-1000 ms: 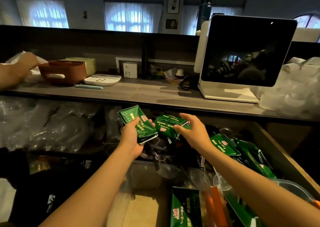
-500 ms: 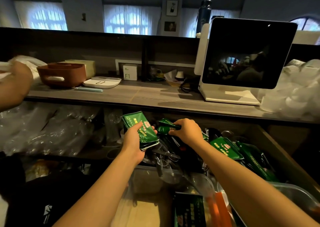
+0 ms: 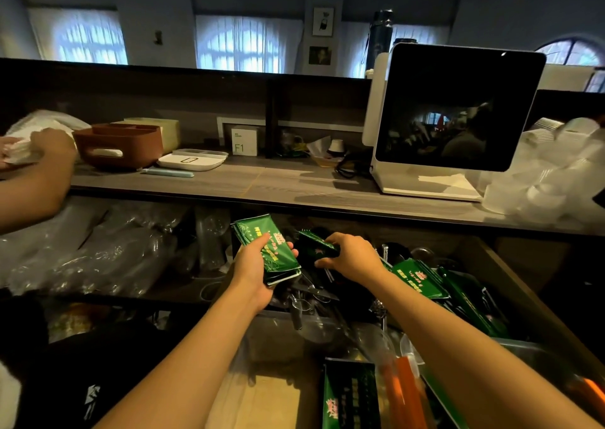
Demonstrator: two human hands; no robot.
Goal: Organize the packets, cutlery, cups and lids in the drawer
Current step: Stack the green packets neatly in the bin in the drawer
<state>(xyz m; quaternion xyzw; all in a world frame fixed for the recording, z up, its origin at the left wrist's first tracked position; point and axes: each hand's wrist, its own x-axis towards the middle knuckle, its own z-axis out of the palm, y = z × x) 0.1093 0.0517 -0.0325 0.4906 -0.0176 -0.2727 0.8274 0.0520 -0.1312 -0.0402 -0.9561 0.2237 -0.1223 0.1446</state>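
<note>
My left hand point(image 3: 253, 266) grips a small stack of green packets point(image 3: 265, 247) above the open drawer point(image 3: 510, 278). Just to its right, my right hand point(image 3: 352, 256) pinches a single green packet point(image 3: 316, 244) by its end, close to the stack but apart from it. More green packets point(image 3: 417, 278) lie in a heap on the drawer's right side, and another packet point(image 3: 350, 396) lies near the front. Metal cutlery point(image 3: 307, 297) lies jumbled under my hands. A clear plastic tub point(image 3: 288, 337) sits in the drawer's front part.
Another person's hand point(image 3: 42, 144) holds white paper at the counter's left end, by a brown caddy point(image 3: 119, 144). A white screen terminal point(image 3: 455, 114) stands on the counter point(image 3: 262, 186). Stacked clear cups point(image 3: 550, 173) sit at the right. Bagged plastic items point(image 3: 82, 248) fill the left shelf.
My right hand drew in leftward with one packet, toward the stack in my left hand. The other person's hand shifted at the counter's left end.
</note>
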